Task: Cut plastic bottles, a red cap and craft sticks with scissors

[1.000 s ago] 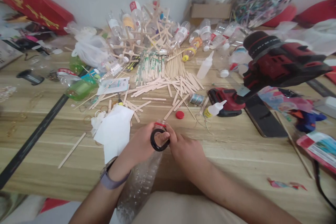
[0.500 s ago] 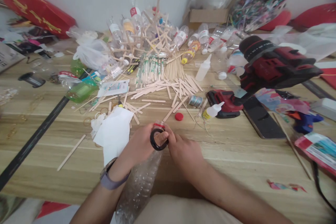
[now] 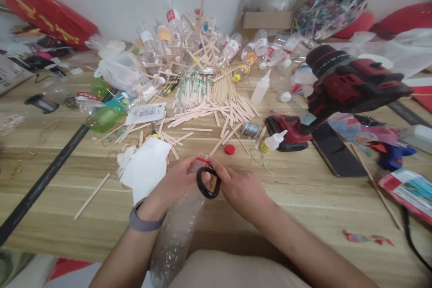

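A clear plastic bottle [image 3: 178, 229] lies slanted towards me, its neck pointing away over the table and a red ring round the neck. My left hand [image 3: 178, 177] is closed round the bottle just below that neck. Closed at the neck's right side, my right hand [image 3: 241, 189] has its fingers on a black ring-shaped thing [image 3: 198, 183]. Whether this is a tape roll or a tool's handle loop I cannot tell. The ring hangs in front of the bottle, and the fingertips are partly hidden. A red bottle cap [image 3: 230, 149] lies beyond my hands.
White paper [image 3: 148, 162] lies left of my hands. Wooden craft sticks [image 3: 199, 117] spread ahead, with several bottles behind. To the right are a small glue bottle [image 3: 273, 141], a thread spool [image 3: 251, 129], a red-black cordless drill [image 3: 354, 81] and a phone [image 3: 337, 150].
The black ring has turned and shifted slightly right and down. My right fingers have moved up over the bottle's neck. My left hand keeps its grip on the bottle.
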`<state>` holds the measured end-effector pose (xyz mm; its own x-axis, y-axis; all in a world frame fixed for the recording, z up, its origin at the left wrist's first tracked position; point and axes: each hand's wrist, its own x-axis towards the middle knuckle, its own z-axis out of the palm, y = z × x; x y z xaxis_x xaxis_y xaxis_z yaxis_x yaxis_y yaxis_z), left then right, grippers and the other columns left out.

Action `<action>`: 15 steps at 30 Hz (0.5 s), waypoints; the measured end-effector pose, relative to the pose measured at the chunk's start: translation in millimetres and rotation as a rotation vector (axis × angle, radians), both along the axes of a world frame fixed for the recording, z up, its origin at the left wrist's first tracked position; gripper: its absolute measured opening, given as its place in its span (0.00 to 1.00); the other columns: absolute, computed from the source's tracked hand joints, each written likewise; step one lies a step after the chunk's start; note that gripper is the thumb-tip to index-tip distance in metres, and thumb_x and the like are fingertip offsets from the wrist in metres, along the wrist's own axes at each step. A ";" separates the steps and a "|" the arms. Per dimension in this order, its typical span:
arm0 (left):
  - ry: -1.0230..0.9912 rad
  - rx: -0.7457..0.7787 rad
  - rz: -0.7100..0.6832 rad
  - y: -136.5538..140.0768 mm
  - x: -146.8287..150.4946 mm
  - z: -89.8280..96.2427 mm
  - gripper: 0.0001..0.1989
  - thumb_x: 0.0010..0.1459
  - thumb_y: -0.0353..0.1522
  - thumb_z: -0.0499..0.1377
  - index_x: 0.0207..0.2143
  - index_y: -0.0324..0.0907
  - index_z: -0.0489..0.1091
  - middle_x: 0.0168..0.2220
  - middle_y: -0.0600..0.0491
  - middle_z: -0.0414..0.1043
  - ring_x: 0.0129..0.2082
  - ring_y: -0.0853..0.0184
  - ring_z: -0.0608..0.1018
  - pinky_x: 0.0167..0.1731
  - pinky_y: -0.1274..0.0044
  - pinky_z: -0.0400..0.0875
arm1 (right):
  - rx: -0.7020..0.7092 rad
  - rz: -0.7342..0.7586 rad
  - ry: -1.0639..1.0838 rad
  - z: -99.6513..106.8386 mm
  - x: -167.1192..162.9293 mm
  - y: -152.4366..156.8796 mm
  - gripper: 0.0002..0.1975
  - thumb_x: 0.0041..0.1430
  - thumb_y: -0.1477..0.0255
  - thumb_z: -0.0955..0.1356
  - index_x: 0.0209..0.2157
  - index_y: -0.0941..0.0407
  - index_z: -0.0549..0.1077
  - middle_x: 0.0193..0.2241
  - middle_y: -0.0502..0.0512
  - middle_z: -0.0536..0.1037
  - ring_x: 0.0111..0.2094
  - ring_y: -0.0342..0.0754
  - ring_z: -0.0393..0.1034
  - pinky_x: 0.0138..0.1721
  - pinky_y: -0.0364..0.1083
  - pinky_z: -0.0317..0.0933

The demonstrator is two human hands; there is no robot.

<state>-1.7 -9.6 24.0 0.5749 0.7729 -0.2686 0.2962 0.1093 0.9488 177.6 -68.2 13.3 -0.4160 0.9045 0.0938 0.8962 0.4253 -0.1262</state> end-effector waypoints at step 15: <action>-0.017 -0.035 -0.033 -4.1 -6.7 13.2 0.23 0.49 0.42 0.68 0.44 0.39 0.74 0.44 0.46 0.79 0.47 0.54 0.77 0.49 0.68 0.70 | 0.054 0.164 -0.004 16.1 16.9 -2.9 0.26 0.57 0.84 0.64 0.59 0.63 0.68 0.35 0.57 0.82 0.31 0.48 0.76 0.28 0.43 0.59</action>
<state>-8.4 -13.8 37.2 0.6049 0.7437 -0.2845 0.2837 0.1325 0.9497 194.4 -71.1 29.4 -0.5577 0.8184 0.1389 0.8149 0.5716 -0.0961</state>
